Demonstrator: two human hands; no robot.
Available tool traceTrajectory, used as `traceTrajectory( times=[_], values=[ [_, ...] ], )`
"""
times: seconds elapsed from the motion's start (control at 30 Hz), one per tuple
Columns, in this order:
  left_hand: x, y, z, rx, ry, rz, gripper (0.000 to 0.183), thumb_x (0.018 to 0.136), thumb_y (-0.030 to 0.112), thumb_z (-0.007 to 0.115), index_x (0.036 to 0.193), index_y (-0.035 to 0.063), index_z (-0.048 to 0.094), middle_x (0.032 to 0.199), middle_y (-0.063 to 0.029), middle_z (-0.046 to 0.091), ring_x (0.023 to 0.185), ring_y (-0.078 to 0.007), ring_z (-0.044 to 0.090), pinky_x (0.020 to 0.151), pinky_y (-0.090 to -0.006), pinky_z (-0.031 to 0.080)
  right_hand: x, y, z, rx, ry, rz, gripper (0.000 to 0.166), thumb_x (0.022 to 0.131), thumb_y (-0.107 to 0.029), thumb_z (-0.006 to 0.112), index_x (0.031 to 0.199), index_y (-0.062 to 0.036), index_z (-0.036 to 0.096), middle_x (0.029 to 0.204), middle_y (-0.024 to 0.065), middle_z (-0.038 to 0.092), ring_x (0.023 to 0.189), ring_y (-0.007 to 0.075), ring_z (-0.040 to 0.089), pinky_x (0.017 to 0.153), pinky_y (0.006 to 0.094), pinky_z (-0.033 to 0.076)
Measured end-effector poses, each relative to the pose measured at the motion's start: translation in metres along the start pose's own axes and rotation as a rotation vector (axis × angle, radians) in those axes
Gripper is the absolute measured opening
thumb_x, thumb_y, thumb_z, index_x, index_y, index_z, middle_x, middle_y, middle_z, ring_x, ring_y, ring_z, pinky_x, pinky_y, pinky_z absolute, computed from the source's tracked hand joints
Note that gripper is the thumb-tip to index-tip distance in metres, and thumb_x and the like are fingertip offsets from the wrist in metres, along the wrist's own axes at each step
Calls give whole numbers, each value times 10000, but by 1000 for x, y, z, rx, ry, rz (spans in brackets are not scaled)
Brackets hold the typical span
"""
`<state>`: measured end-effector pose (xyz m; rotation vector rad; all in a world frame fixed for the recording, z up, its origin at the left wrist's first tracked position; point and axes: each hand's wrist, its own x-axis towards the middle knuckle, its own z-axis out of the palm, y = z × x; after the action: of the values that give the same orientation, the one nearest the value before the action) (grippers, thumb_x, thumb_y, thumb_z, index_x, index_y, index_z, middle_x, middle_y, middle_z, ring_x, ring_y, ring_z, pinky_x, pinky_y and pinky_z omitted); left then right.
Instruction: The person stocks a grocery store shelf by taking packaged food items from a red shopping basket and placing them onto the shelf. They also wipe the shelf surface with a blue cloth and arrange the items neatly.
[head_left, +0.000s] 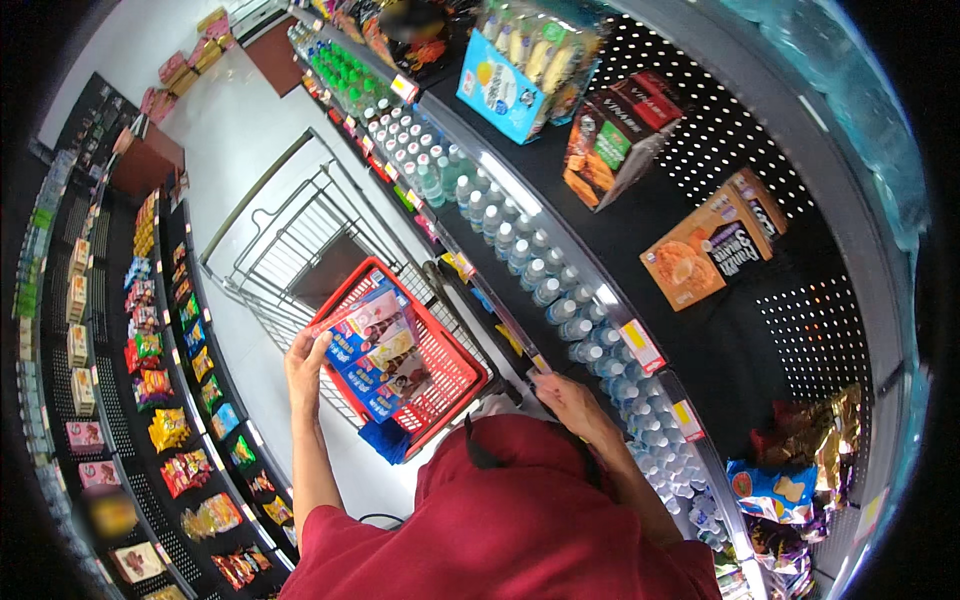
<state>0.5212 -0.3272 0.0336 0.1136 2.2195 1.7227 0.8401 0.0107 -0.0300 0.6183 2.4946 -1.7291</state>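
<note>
My left hand (304, 360) grips the edge of a blue snack box (375, 330) printed with pictures of filled rolls. Blue packaging continues beneath it, and I cannot tell whether it is one pack or several. It is above a red plastic shopping basket (457, 356), which rests on a metal shopping cart (281, 217). Dark blue cloth (386, 441) hangs at the basket's near corner. On the other side, my right hand (566, 397) is by the front edge of the right-hand shelf, its fingers blurred and curled; whether they hold anything is unclear.
Rows of water bottles (536, 270) line the lower right shelf. Above them stand a blue snack pack (501, 86), a dark biscuit box (619, 142) and an orange cookie box (686, 262). Snack bags (169, 427) fill shelves across the aisle. Pink boxes (176, 67) stand at the far end.
</note>
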Motion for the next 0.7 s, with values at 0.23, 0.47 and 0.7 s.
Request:
traceTrajectory(
  times=[0.23,0.47,0.7],
  values=[
    [-17,92,90,-179,-305,132,253,976,115,676,1202,3,664,1083,-42,731,972,-101,657,892,-268,513,9,-74,-16,94,168,-155,725,846,-275,842,1457,-87,500,1288,155,643,1203,295,624,942,404,556],
    [-39,142,168,-386,-603,252,348,954,204,736,1206,-23,660,1071,-69,737,960,-126,671,915,-291,522,-43,-77,-46,-21,262,-126,479,902,-241,796,1285,-12,620,1125,135,705,1015,249,690,875,373,551],
    [-71,175,245,-291,-887,394,645,915,165,755,1469,-23,484,1515,-148,507,1309,-207,537,1072,-354,444,-120,-77,-72,106,566,-53,424,913,-283,786,1190,11,658,985,163,732,889,269,727,765,370,564]
  ],
)
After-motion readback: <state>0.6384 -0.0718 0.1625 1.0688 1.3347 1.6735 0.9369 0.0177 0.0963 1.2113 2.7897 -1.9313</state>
